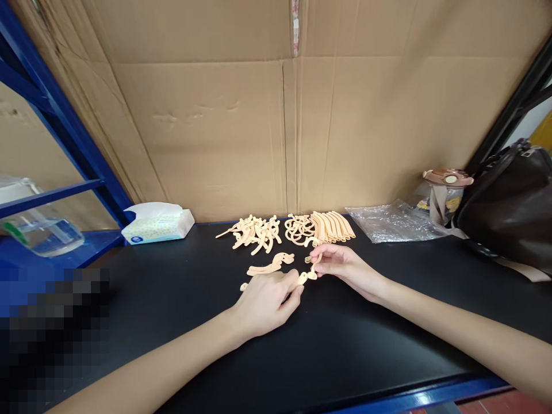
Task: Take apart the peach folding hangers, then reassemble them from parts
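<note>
My left hand is closed around a cream-coloured curved plastic piece, whose rounded, holed end sticks out past the fingertips. My right hand pinches a cream hook-shaped plastic piece between thumb and fingers. The ends of these two pieces meet or nearly meet; whether they are joined I cannot tell. Just beyond the left hand lies a wavy cream piece on the black table. A small rounded end shows left of that hand, the rest hidden beneath it.
Farther back are a loose pile of cream pieces, curved rings and a neat row of long pieces. A tissue pack stands left. Clear plastic bag, bottle and dark bag sit right. Cardboard walls the back.
</note>
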The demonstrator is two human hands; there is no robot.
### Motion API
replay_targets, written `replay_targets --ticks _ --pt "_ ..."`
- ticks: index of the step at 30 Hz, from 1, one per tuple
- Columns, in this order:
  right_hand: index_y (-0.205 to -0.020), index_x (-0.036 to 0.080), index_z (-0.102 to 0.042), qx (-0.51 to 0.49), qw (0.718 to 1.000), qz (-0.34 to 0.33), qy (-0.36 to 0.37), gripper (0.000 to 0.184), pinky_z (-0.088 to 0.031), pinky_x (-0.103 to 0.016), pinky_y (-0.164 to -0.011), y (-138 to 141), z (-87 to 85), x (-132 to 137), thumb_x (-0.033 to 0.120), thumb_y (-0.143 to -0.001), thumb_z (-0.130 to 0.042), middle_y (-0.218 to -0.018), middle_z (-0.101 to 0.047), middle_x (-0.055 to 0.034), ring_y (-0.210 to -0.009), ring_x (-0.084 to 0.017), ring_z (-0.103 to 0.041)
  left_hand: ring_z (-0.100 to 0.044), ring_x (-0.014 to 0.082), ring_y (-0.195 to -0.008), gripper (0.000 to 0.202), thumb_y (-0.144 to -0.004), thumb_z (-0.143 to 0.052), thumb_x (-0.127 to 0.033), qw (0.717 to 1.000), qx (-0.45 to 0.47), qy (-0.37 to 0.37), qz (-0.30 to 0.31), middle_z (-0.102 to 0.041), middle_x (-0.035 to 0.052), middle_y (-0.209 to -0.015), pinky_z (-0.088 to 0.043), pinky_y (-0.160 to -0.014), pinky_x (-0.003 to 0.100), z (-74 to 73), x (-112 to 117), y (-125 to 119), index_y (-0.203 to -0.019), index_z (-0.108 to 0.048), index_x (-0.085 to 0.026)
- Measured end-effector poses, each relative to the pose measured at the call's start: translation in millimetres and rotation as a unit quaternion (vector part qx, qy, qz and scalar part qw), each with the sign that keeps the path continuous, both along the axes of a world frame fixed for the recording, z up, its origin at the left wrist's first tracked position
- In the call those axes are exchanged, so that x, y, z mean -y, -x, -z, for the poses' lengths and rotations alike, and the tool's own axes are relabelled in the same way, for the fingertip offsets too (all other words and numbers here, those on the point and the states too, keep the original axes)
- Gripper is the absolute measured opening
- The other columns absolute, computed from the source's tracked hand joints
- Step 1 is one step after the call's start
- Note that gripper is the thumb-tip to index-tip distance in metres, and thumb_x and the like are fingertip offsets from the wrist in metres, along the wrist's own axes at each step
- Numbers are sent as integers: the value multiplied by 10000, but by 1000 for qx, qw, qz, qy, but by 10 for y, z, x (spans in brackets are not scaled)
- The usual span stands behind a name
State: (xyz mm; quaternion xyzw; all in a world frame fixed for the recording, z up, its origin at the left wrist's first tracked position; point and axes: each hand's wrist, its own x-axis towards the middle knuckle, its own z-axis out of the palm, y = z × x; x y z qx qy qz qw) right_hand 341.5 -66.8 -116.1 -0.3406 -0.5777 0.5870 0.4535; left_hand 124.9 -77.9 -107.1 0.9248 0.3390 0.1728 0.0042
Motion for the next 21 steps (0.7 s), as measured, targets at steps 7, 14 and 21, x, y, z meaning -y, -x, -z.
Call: replay_targets --ticks 7,14,21 --pt "-966 210 -705 29 999 -16 15 261 -509 -330 -824 -10 -28 7 293 -721 -735 -994 -658 -36 -785 -123 -609 -489 174 -679 226 -946 -354 -284 999 5 -17 42 -489 1 -667 -319 -586 282 -7 -9 23 -745 -413 -198" --pt "-971 206 -706 45 998 -40 30 254 -526 -303 -788 -27 -24 -4 294 -734 -727 -976 -675 -34 -776 -115 -626 -489 168 -693 241 -973 -328 -308 999 6 20 45 -499 -3 -706 -319 -593 269 -15 -27 32 -775 -412 -200" --pt "-868 180 -712 91 994 -52 34 217 -519 -285 -706 -44 -64 -21 332 -715 -740 -735 -639 9 -651 -101 -596 -487 136 -601 222 -979 -332 -308 996 3 79 41 -539 -25 -706 -287 -523 241 -7 -32 33 -792 -399 -209"
